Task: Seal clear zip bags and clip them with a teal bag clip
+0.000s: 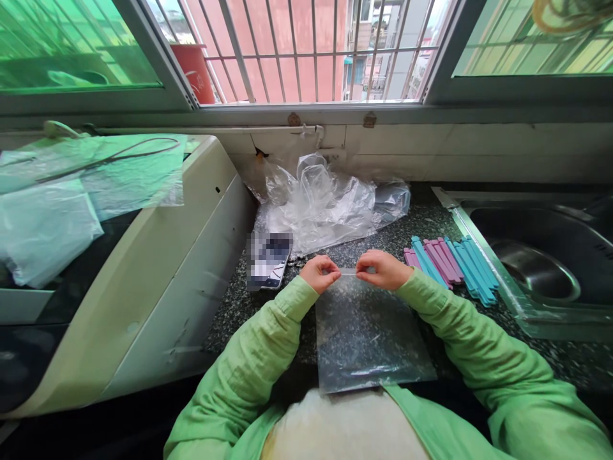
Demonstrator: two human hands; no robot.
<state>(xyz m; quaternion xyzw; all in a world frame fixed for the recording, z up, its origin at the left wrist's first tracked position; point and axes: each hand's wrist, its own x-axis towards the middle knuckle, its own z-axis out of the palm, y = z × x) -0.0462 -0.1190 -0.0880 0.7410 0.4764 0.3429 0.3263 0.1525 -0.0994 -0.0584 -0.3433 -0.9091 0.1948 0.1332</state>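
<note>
A clear flat plastic bag (371,335) lies over the near edge of the dark speckled counter, its top edge between my two hands. My left hand (322,273) pinches that top edge at its left part, with thumb and fingers together. A short way to the right, my right hand (382,268) pinches the same edge. Between the fingertips a narrow strip of the edge shows. Right of my right hand lies a row of several blue and pink bag sealing clips (453,268). Left of my left hand is a phone (271,260), partly blurred out.
Crumpled clear plastic bags (330,198) are heaped at the back of the counter (230,322). A steel sink (522,319) is at the right. A bulky cream appliance (158,306) stands at the left with plastic sheets (48,223) on top. A barred window (306,51) is behind.
</note>
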